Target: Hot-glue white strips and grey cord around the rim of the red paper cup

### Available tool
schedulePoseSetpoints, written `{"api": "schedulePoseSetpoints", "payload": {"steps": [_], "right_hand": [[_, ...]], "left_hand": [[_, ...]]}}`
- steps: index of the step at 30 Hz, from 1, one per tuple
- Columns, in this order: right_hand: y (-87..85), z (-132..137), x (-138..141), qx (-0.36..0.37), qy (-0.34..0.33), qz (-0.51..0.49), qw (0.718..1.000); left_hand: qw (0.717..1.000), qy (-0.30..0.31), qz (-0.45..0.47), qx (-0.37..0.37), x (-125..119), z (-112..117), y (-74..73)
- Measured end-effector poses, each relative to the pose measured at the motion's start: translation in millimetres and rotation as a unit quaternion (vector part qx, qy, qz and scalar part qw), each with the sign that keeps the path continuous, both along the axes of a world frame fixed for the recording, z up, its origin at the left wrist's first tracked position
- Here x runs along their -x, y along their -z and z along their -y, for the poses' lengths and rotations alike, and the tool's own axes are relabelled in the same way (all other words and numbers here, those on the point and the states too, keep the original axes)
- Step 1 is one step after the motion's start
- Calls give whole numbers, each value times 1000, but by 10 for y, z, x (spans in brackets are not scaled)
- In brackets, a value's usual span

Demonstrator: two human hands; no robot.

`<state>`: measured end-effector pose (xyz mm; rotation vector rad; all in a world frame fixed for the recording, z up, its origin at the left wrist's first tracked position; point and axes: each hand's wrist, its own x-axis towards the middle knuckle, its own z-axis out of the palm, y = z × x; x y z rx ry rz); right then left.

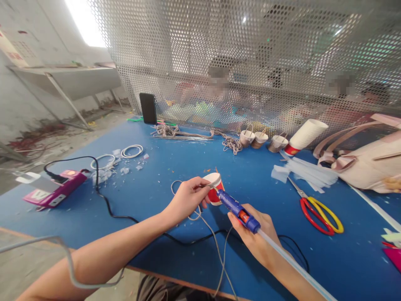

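Your left hand (190, 195) is gripping the paper cup (216, 197) near its rim, between the front and back edges of the blue table (150, 184); your right hand's (261, 229) fingers are holding the glue gun (232, 202), which is pointing at that rim.

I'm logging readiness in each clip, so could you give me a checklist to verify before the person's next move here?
1. Glue gun gripped: ok, in the right hand.
2. Paper cup steadied: ok, the left hand is on it.
3. Glue stick loaded: ok, it runs into the gun's rear.
4. Fingers clear of the nozzle: not ok, I'd say; the left fingertips look very close to it.
5. Grey cord clear of the black cable: not ok, they cross on the table.
6. Nozzle hot: cannot tell.
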<state>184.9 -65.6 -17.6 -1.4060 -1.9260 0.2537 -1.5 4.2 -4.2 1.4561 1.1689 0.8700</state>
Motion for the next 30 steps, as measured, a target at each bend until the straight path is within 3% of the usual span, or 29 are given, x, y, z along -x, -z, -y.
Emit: {"api": "schedulePoseSetpoints", "payload": {"steps": [23, 30], "right_hand": [[0, -21, -14, 12, 7, -20, 1000], [-54, -72, -162, 138, 80, -158, 974]], "left_hand": [[998, 6, 51, 24, 10, -20, 20], [992, 2, 111, 66, 17, -58, 24]]}}
